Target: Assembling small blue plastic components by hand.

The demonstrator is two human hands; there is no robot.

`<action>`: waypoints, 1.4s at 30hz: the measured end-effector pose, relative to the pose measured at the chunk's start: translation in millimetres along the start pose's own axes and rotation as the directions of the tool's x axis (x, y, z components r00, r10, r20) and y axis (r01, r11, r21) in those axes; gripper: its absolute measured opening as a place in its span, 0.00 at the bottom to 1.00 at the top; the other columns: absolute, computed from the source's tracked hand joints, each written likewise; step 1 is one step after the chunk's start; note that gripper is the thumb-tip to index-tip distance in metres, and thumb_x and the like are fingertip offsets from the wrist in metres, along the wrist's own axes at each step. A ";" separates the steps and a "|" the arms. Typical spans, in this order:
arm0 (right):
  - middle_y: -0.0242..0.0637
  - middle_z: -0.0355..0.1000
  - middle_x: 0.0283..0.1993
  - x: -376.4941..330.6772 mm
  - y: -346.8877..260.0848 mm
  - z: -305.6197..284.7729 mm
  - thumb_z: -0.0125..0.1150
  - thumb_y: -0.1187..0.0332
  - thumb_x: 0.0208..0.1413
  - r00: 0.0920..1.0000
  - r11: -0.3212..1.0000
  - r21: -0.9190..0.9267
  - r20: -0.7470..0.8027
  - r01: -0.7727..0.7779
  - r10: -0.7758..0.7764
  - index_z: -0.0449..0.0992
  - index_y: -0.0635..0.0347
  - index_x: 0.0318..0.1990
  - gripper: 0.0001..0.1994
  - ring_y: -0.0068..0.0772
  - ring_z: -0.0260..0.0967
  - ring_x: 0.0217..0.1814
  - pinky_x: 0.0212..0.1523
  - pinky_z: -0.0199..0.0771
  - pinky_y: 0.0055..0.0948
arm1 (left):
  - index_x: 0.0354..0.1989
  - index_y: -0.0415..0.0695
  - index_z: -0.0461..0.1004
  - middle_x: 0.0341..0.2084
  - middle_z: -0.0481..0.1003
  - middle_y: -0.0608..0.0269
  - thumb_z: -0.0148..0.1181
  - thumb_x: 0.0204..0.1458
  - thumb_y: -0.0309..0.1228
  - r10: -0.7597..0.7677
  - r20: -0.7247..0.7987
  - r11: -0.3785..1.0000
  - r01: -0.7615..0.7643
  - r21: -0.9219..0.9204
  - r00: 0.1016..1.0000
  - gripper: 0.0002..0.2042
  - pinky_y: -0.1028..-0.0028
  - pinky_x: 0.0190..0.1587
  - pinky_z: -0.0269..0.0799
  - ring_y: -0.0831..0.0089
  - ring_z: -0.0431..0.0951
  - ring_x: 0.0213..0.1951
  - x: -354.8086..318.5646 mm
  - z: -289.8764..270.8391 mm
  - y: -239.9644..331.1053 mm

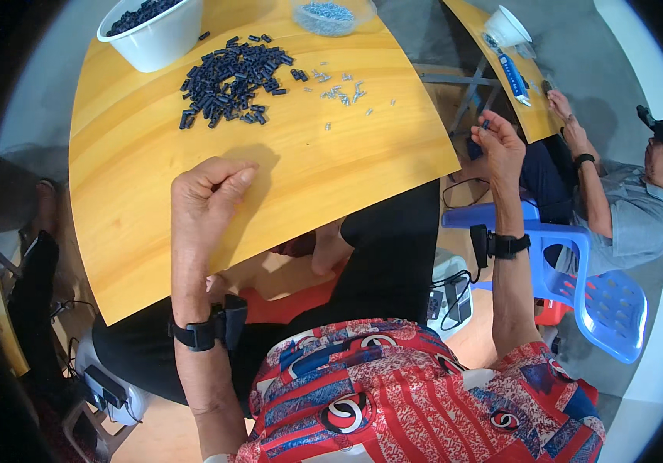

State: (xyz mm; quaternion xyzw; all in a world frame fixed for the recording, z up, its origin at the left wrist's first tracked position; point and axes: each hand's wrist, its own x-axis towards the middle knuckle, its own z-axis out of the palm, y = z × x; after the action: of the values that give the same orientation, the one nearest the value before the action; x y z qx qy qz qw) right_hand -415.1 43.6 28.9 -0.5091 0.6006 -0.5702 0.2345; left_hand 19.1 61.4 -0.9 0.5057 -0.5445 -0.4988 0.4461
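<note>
Past the table's right edge, my right hand [500, 145] is raised with thumb and fingers pinching a small black cylindrical piece [486, 123]. Above the near left part of the table, my left hand [212, 193] is closed, thumb pressed against the curled fingers; whatever may be inside is hidden. Beyond it lies a pile of small black cylindrical pieces [227, 85]. Right of the pile, small silver metal pins [339, 94] are scattered on the yellow wooden table [331, 166].
A white tub [158, 42] of black pieces stands at the far left, and a clear container [324, 27] of metal pins at the far edge. On the right, a person [625, 208] sits by a blue plastic chair [609, 309] at another table [536, 116].
</note>
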 end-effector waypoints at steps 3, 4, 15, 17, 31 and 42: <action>0.34 0.74 0.37 19.7 45.6 -9.5 0.55 0.82 0.50 0.997 0.992 -0.112 0.041 -0.057 0.062 0.76 0.64 0.46 0.15 0.22 0.72 0.36 0.35 0.73 0.20 | 0.34 0.38 0.80 0.22 0.75 0.70 0.61 0.52 0.27 0.096 -0.029 0.995 -0.095 0.034 0.995 0.06 0.83 0.25 0.63 0.85 0.68 0.22 0.8 1.7 -8.9; 0.34 0.74 0.37 22.2 51.2 -2.5 0.55 0.82 0.50 0.997 0.994 -0.097 0.055 -0.052 0.057 0.76 0.64 0.46 0.15 0.22 0.72 0.36 0.35 0.73 0.20 | 0.34 0.38 0.80 0.22 0.75 0.70 0.61 0.51 0.26 0.128 -0.033 0.991 -0.126 0.052 0.991 0.06 0.83 0.25 0.64 0.85 0.68 0.22 0.4 -1.1 -9.7; 0.47 0.75 0.47 41.5 122.6 7.0 0.61 0.71 0.48 0.996 0.669 -0.743 0.045 -0.022 0.082 0.74 0.60 0.52 0.20 0.42 0.74 0.46 0.48 0.72 0.32 | 0.32 0.37 0.79 0.22 0.75 0.63 0.62 0.49 0.22 0.168 -0.045 0.983 -0.163 0.090 0.985 0.04 0.79 0.26 0.67 0.78 0.72 0.23 -4.1 -3.4 -8.1; 0.43 0.75 0.45 40.4 93.6 4.5 0.60 0.73 0.50 0.998 0.860 -0.507 0.002 -0.058 0.068 0.74 0.62 0.50 0.18 0.36 0.74 0.43 0.44 0.72 0.28 | 0.32 0.36 0.79 0.21 0.74 0.66 0.62 0.49 0.22 0.227 -0.037 0.968 -0.221 0.119 0.973 0.04 0.81 0.23 0.65 0.83 0.69 0.21 -3.8 -3.7 -7.1; 0.40 0.72 0.28 -47.1 -110.0 221.8 0.58 0.72 0.51 0.586 0.766 -0.158 0.743 0.623 -0.323 0.75 0.64 0.40 0.10 0.34 0.71 0.29 0.32 0.69 0.28 | 0.31 0.38 0.79 0.22 0.75 0.58 0.62 0.47 0.23 0.350 -0.044 0.900 -0.322 0.295 0.936 0.04 0.74 0.27 0.68 0.71 0.74 0.23 0.9 2.5 -2.9; 0.46 0.72 0.30 -46.8 -77.5 249.3 0.58 0.74 0.48 0.542 0.630 -0.221 0.751 0.744 -0.377 0.74 0.63 0.32 0.04 0.52 0.70 0.33 0.34 0.70 0.41 | 0.31 0.38 0.79 0.22 0.75 0.56 0.61 0.45 0.22 0.419 -0.041 0.859 -0.382 0.341 0.907 0.04 0.72 0.29 0.69 0.67 0.75 0.24 1.8 0.9 -7.9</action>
State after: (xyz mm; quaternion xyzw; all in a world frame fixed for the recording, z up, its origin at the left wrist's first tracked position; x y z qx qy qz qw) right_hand -156.1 -13.4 26.7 -0.8847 0.4045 -0.2198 0.0730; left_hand 18.8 59.8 -8.9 0.4752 -0.6861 -0.2688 0.4809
